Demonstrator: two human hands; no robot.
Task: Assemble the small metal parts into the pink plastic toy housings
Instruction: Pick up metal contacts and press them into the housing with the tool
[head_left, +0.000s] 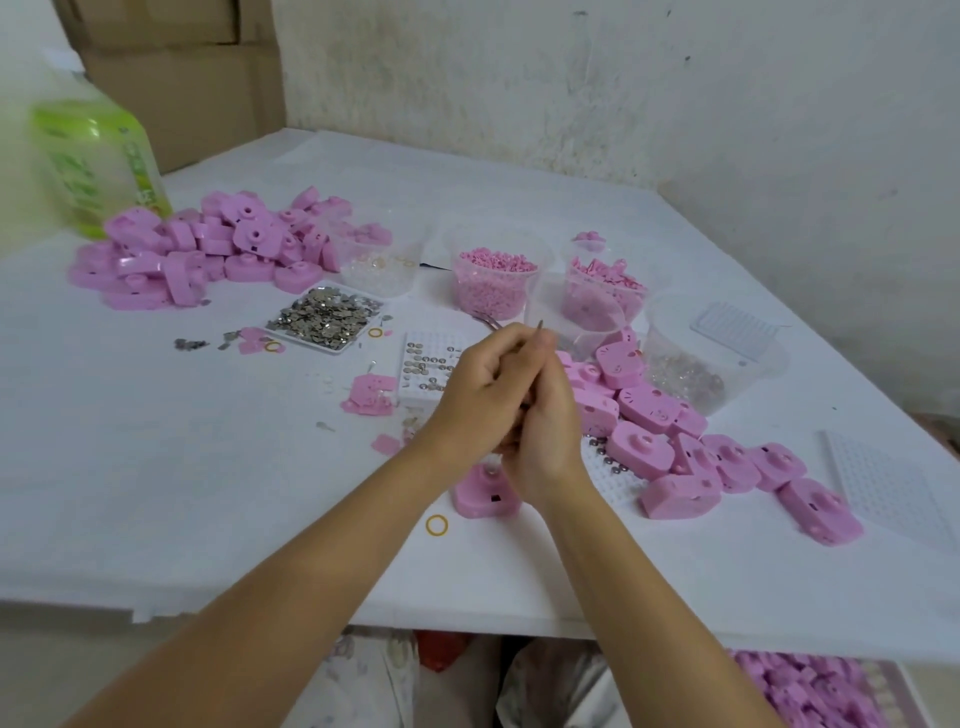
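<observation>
My left hand (480, 384) and my right hand (545, 415) are pressed together above the table's middle, fingers curled. A thin metal tool (540, 326), probably tweezers, sticks up from my right hand's grip. What my left hand holds is hidden between the hands. A pink housing (485, 493) lies on the table just below my wrists. A white tray of small metal parts (327, 317) sits to the left. A white grid plate (423, 364) with round metal pieces lies behind my hands. Heaps of pink housings lie at the far left (208, 249) and at the right (701, 457).
Clear tubs hold pink pellets (493, 283), pink bits (602, 296) and shiny parts (685, 374). A green bottle (93, 161) stands far left by cardboard boxes. A yellow rubber band (436, 525) lies near the front. A white grid sheet (883, 483) lies at the right edge.
</observation>
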